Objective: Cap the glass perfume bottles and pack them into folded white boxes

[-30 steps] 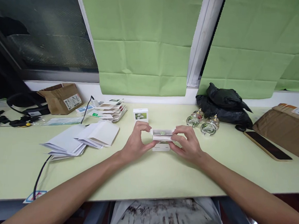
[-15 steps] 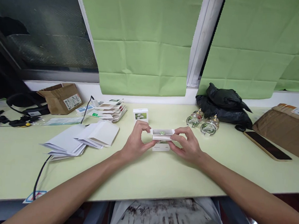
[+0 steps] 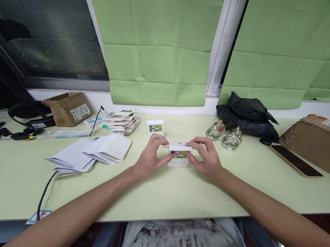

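A small white box [image 3: 178,163] with a green picture on its front stands upright on the table before me. My left hand [image 3: 152,152] grips its left side, fingers at the top edge and thumb on the front. From the right, my right hand [image 3: 206,156] holds the box with its fingers at the top flap and its thumb at the front. The top flap [image 3: 179,147] lies over most of the opening, and small side flaps stick out under the fingers. Just behind stands a second, similar white box [image 3: 155,127], which neither hand touches.
Folded white cartons [image 3: 107,146] and a stack of printed cartons [image 3: 124,121] lie left. Two round clear ornaments [image 3: 230,139] sit right, before a black plastic bag [image 3: 246,116]. A phone [image 3: 295,161] and brown package [image 3: 316,141] are far right; an open cardboard box [image 3: 68,109] stands back left.
The box's top flap has come down over the opening, hiding the green thing seen inside. More of the front picture now shows. Both hands have stayed at its sides.
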Demonstrator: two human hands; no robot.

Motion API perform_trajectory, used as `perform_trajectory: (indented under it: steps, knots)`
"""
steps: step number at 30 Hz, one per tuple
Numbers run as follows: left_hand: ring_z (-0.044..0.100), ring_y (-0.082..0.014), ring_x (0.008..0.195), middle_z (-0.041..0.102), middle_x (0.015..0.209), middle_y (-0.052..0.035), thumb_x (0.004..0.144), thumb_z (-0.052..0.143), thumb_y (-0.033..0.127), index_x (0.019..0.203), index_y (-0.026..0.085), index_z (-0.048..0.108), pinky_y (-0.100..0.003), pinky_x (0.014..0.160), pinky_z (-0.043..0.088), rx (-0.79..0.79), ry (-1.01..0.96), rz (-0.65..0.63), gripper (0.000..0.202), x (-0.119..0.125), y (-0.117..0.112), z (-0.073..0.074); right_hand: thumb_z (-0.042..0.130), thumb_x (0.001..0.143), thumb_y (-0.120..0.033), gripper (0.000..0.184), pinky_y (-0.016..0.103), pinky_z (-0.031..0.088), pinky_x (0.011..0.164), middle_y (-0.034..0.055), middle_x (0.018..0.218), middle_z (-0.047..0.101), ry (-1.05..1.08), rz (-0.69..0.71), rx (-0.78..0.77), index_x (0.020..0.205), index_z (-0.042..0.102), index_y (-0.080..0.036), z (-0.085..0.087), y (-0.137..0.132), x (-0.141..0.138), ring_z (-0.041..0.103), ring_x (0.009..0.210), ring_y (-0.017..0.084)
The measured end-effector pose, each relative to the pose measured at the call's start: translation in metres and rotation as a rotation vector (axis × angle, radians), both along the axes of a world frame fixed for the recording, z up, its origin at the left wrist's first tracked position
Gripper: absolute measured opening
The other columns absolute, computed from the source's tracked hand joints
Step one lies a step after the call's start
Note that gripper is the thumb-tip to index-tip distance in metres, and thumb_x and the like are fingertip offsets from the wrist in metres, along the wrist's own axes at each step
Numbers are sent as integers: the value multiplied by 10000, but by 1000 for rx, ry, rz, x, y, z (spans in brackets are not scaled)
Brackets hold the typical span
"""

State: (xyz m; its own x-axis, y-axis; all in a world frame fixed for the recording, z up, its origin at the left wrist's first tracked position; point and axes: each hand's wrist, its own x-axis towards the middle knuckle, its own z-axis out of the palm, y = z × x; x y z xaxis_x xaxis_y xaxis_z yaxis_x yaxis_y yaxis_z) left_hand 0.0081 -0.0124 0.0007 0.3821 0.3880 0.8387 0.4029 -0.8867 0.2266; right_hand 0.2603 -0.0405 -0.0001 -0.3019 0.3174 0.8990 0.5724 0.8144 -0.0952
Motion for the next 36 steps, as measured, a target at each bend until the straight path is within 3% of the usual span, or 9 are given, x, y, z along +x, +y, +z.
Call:
perform_trajectory:
  steps: [7,14,20,24,27,32,36]
  knots:
    - [595,-233,1020,590,1112,-79,892,797,247,1295,258,513,-397,846,568,-44,-4,12,493,1,-1,1,693,952,-199,408,514,532,924,110,1154,626,10,-43,-111,1340,603,-290,0,3,1,602,1073,299]
    - [591,-232,1065,541,1099,-82,901,782,209,1217,244,572,-402,880,578,-30,39,13,381,0,-2,1,703,956,-218,286,497,520,952,103,1156,601,21,-9,-232,1235,666,-274,1,4,-1,590,1092,283]
    - [627,-197,1099,507,1250,-81,863,829,288,1277,275,444,-393,888,634,-300,-187,-111,566,5,-1,-4,686,968,-233,228,452,570,915,103,1160,585,51,81,-306,1194,683,-266,0,7,1,619,1078,269]
    - [677,-169,1032,524,1211,-55,867,831,300,1227,269,428,-401,907,641,-385,-257,-166,542,8,0,-8,675,978,-238,207,425,588,878,109,1164,583,62,107,-330,1183,681,-258,-1,7,2,631,1050,260]
    - [684,-167,1003,549,1187,-58,889,810,287,1231,255,482,-408,916,637,-357,-232,-163,475,7,-1,-7,672,980,-235,210,413,589,871,109,1159,583,57,115,-332,1189,676,-254,0,7,2,632,1051,256]
    - [638,-213,1086,602,1136,-79,931,753,216,1190,250,605,-395,883,613,-162,-70,-120,301,4,-3,1,676,978,-230,176,419,579,879,106,1142,582,41,130,-296,1154,678,-236,2,5,2,630,1042,250]
    - [623,-240,1140,621,1166,-98,932,751,203,1203,257,628,-448,959,574,-102,2,-101,302,3,-4,2,676,979,-213,244,442,571,895,104,1138,577,23,134,-271,1219,666,-251,3,3,1,620,1047,249]
